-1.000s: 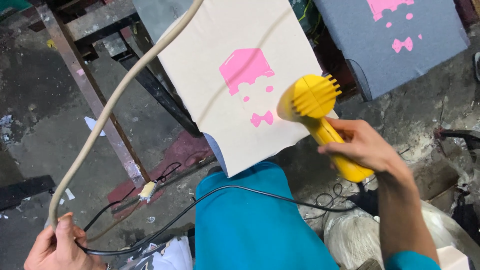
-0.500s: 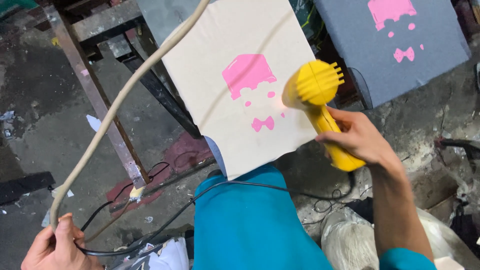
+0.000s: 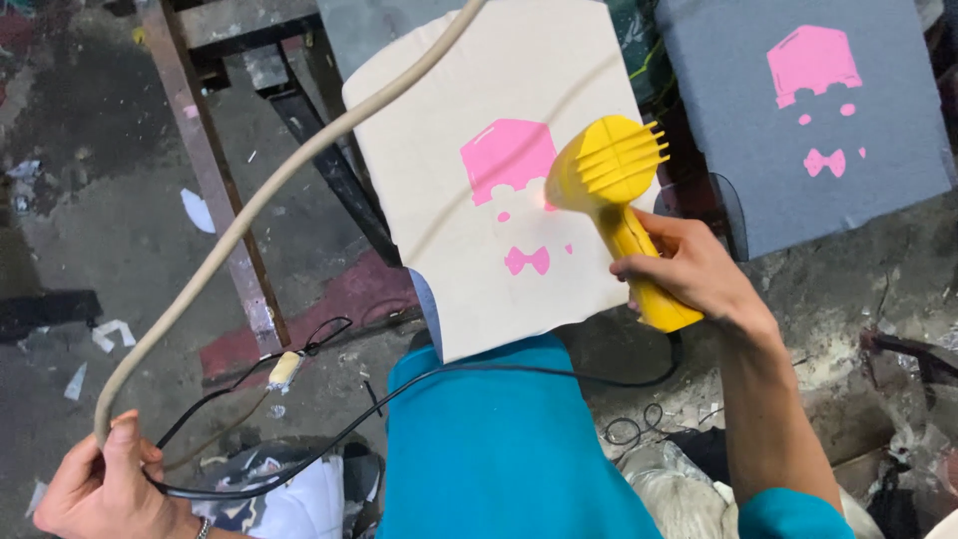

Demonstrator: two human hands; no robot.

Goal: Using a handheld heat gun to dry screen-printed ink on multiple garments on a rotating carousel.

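Note:
My right hand (image 3: 689,269) grips the handle of a yellow heat gun (image 3: 614,190) and points its nozzle at a pink print (image 3: 507,160) on a cream fabric (image 3: 469,250) stretched over a platen. At the lower left, my left hand (image 3: 105,489) is closed around a thick beige hose (image 3: 259,200) together with a thin black cable (image 3: 439,374). The hose arches up across the fabric to the top edge. The cable runs across my teal shirt (image 3: 499,449) toward the heat gun.
A grey fabric (image 3: 798,190) with the same pink print lies on a second platen at the upper right. Metal frame bars (image 3: 215,190) stand at the left over a stained concrete floor with paper scraps. Cloth bundles lie at the bottom right.
My right hand has carried the heat gun up and left, closer over the pink print. My left hand still holds the hose and cable low at the left.

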